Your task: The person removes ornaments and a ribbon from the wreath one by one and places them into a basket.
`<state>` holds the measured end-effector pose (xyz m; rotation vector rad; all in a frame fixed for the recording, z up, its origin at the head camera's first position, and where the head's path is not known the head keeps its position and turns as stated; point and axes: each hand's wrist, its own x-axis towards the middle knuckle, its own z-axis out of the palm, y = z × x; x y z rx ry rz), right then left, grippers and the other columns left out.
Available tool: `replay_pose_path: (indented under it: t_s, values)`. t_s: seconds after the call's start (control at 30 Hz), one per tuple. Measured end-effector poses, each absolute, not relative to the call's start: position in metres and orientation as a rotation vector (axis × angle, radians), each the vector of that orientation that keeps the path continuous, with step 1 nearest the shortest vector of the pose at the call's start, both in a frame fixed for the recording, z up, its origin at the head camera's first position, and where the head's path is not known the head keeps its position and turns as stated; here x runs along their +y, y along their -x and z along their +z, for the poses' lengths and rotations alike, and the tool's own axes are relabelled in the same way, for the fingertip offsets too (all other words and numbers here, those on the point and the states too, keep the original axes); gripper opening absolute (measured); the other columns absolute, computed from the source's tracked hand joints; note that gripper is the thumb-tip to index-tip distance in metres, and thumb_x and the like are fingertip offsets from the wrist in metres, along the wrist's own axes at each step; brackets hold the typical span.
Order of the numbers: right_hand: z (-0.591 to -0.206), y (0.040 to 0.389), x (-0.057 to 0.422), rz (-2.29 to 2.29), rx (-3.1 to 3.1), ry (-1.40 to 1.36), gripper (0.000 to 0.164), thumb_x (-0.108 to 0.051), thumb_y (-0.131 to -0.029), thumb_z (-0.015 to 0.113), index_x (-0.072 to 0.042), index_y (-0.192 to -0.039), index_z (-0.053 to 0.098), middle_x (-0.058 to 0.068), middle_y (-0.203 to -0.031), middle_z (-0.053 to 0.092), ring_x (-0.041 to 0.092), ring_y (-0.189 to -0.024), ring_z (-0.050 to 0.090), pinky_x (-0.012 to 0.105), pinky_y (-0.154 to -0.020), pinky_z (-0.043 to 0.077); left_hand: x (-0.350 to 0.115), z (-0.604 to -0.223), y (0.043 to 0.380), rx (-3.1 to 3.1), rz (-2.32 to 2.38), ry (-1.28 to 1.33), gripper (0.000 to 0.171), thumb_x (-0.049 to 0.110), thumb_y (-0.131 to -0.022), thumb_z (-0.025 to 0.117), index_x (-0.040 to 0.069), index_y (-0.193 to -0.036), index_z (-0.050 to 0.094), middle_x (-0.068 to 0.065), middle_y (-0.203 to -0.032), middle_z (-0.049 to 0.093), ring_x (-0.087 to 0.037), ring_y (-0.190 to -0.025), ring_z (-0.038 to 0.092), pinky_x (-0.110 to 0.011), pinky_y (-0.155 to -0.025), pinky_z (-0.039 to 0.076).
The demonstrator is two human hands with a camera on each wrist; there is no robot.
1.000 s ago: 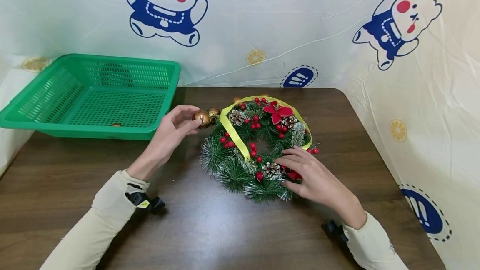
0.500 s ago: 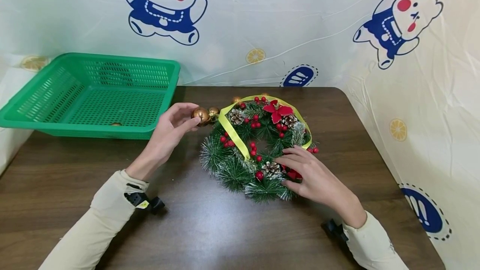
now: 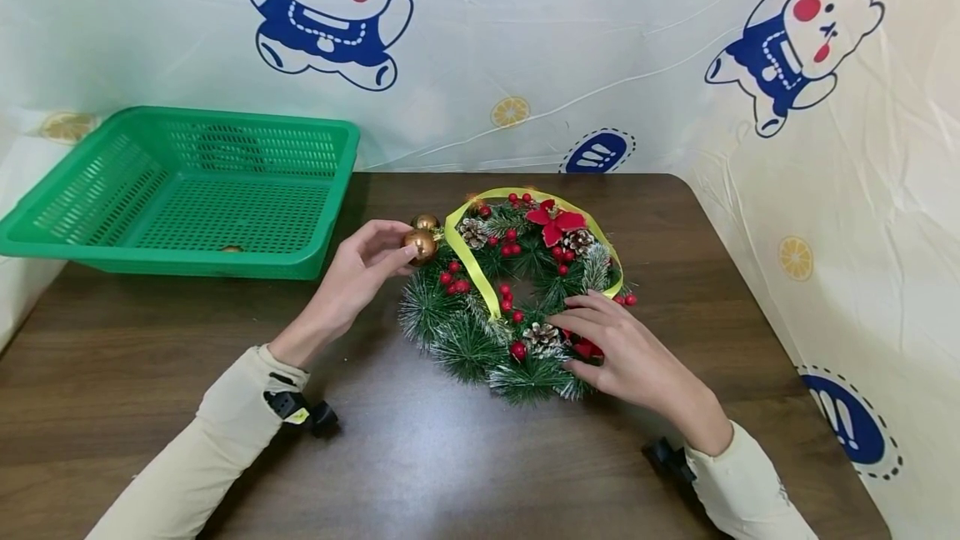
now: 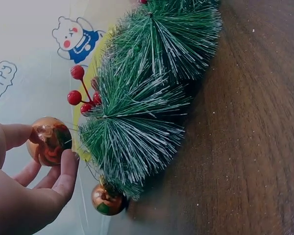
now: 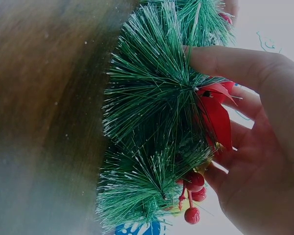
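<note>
Wreath (image 3: 467, 348), green with frosted tips, lying on the brown table (image 3: 420, 473).
We list on it a yellow ribbon (image 3: 472, 269), pine cones (image 3: 543, 340), red berries (image 3: 510, 250) and red flowers (image 3: 553, 223). At its far left edge we find the left hand (image 3: 352, 273) pinching a gold ball (image 3: 422, 246) between thumb and fingers, a second gold ball (image 3: 426, 223) near it. We record the right hand (image 3: 626, 357) resting on the wreath's near right part, fingers spread and lightly bent. To the left stands a green basket (image 3: 187, 257); behind hangs a printed white sheet (image 3: 465, 40).
</note>
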<state>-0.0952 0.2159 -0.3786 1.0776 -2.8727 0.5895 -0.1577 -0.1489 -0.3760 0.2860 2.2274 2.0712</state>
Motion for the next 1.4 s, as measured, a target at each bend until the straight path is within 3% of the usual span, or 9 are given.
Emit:
replay_pose_path:
  t_s: [0.43, 0.8, 1.1, 1.27, 1.4]
  values:
    - [-0.3807, 0.0956, 0.2161, 0.574, -2.856, -1.089, 0.051, -0.023, -0.082, 0.082, -0.014, -0.130, 0.066, 0.008, -0.132, 0.062, 0.026, -0.130, 0.047, 0.052, -0.108, 0.042, -0.1435, -0.3753, 0.1533, 2.074, 2.125, -0.282, 0.038, 0.008, -0.097, 0.064, -0.001, -0.132, 0.050, -0.020, -0.126, 0.059, -0.020, -0.103, 0.067, -0.038, -0.094, 0.055]
    - [-0.3810, 0.0956, 0.2166, 0.574, -2.861, -1.085, 0.052, -0.023, -0.082, 0.083, -0.015, -0.130, 0.066, 0.007, -0.132, 0.062, 0.025, -0.130, 0.047, 0.053, -0.109, 0.041, -0.1498, -0.3723, 0.1538, 1.692, 2.333, -0.266, 0.038, 0.002, -0.096, 0.064, 0.002, -0.132, 0.051, -0.014, -0.131, 0.052, -0.024, -0.114, 0.059, -0.037, -0.096, 0.054]
    - [-0.3811, 0.0948, 0.2153, 0.559, -2.854, -1.088, 0.052, -0.023, -0.082, 0.082, -0.015, -0.130, 0.066, 0.006, -0.131, 0.063, 0.025, -0.129, 0.048, 0.052, -0.108, 0.042, -0.1519, -0.3752, 0.1577, 1.993, 2.179, -0.253, 0.039, 0.013, -0.097, 0.065, 0.003, -0.132, 0.051, -0.013, -0.129, 0.055, -0.020, -0.110, 0.060, -0.034, -0.091, 0.056]
    - [-0.3806, 0.0947, 0.2140, 0.531, -2.850, -1.096, 0.052, -0.024, -0.082, 0.082, -0.014, -0.130, 0.066, 0.007, -0.130, 0.062, 0.025, -0.127, 0.049, 0.050, -0.106, 0.045, -0.1509, -0.3773, 0.1595, 2.297, 1.956, -0.209, 0.042, 0.020, -0.097, 0.068, 0.004, -0.131, 0.050, -0.014, -0.126, 0.058, -0.020, -0.103, 0.064, -0.038, -0.087, 0.058]
    - [-0.3798, 0.0951, 0.2131, 0.495, -2.844, -1.101, 0.052, -0.025, -0.082, 0.082, -0.013, -0.130, 0.066, 0.007, -0.130, 0.062, 0.025, -0.126, 0.049, 0.049, -0.105, 0.045, -0.1459, -0.3769, 0.1596, 2.396, 1.864, -0.248, 0.046, 0.023, -0.094, 0.071, 0.003, -0.131, 0.052, -0.013, -0.127, 0.060, -0.024, -0.110, 0.061, -0.040, -0.093, 0.053]
